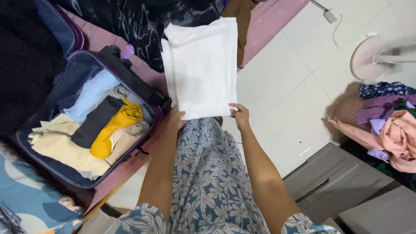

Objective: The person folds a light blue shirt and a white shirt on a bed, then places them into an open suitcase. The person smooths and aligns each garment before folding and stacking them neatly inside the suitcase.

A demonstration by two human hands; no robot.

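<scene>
Both hands pinch the near edge of a folded white cloth [201, 67], the left hand [176, 119] at one corner, the right hand [240, 115] at the other. It lies flat, smooth and rectangular on the pink bed [268, 21], just beside an open suitcase [65, 173] of rolled clothes.

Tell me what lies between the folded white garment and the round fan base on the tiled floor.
Bare white floor tiles in the head view, between white garment and fan base.

A home bedroom: open suitcase [86, 125] of clothes, laundry basket [351, 110], fan [368, 56].
</scene>
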